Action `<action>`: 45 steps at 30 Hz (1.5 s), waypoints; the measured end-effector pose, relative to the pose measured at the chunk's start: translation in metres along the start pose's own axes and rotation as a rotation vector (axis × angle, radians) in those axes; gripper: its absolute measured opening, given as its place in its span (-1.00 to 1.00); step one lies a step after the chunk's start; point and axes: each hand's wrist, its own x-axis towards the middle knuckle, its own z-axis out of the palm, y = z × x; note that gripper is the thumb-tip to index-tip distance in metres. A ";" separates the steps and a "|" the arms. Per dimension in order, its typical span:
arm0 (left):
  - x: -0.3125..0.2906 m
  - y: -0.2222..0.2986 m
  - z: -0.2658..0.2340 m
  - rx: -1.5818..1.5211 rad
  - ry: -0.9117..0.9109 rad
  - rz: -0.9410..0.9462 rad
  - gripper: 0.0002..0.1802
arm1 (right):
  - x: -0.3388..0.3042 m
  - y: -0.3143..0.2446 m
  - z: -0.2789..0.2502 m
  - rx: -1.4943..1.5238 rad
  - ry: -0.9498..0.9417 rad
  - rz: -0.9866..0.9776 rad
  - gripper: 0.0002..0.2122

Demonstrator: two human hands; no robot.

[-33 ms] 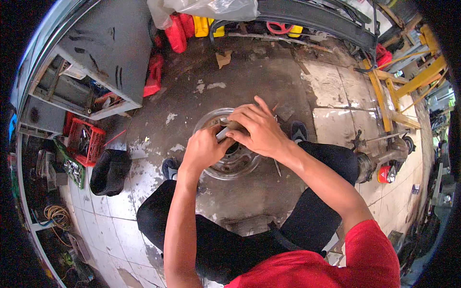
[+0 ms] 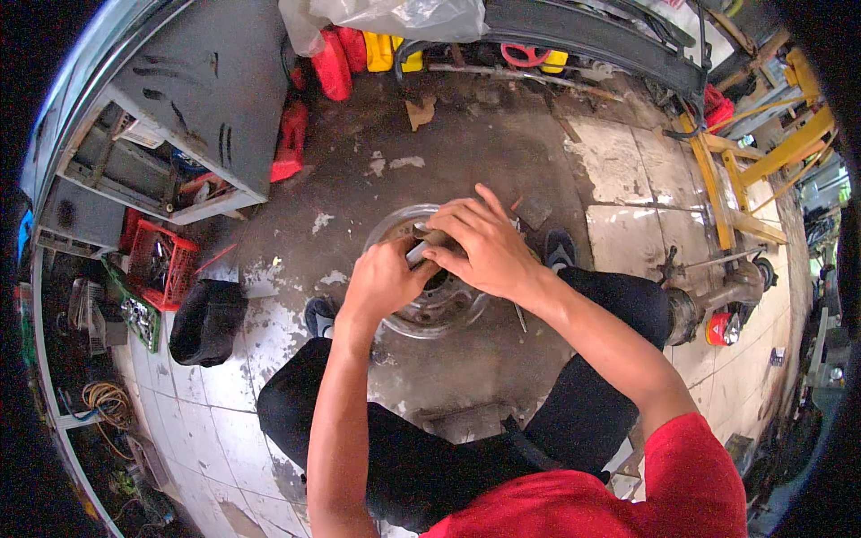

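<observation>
Over a bare metal wheel rim lying flat on the floor, both my hands meet around a small grey metal part. My left hand is closed on its near left side. From the right, my right hand curls over the top, its thumb pressed near the part and its index finger raised. A brownish rounded piece shows between the hands; whether it belongs to the same part I cannot tell. My fingers hide most of what is held and the rim's centre. A thin metal rod lies just right of the rim.
At left stand a grey metal cabinet, a red basket of tools, a green socket tray and a black seat-like object. On the right are a yellow frame, an axle-like part and a red can.
The whole view has shifted very slightly. Both hands keep the same hold above the rim.
</observation>
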 end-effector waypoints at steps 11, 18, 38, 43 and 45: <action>0.010 -0.014 0.006 -0.034 0.071 0.080 -0.62 | 0.003 -0.012 0.015 -0.017 0.010 -0.035 -0.59; 0.007 -0.004 -0.001 -0.003 0.002 0.015 -0.62 | 0.005 -0.012 0.013 0.021 -0.027 -0.018 -0.73; 0.003 0.003 -0.002 0.011 -0.017 0.017 -0.68 | 0.003 -0.005 0.016 0.015 0.060 0.017 -0.70; 0.000 -0.002 -0.001 -0.082 -0.016 0.072 -0.66 | 0.001 -0.007 0.017 0.091 0.054 0.013 -0.74; -0.003 -0.003 -0.004 -0.099 0.000 0.087 -0.67 | 0.003 -0.006 0.017 0.112 0.040 0.012 -0.74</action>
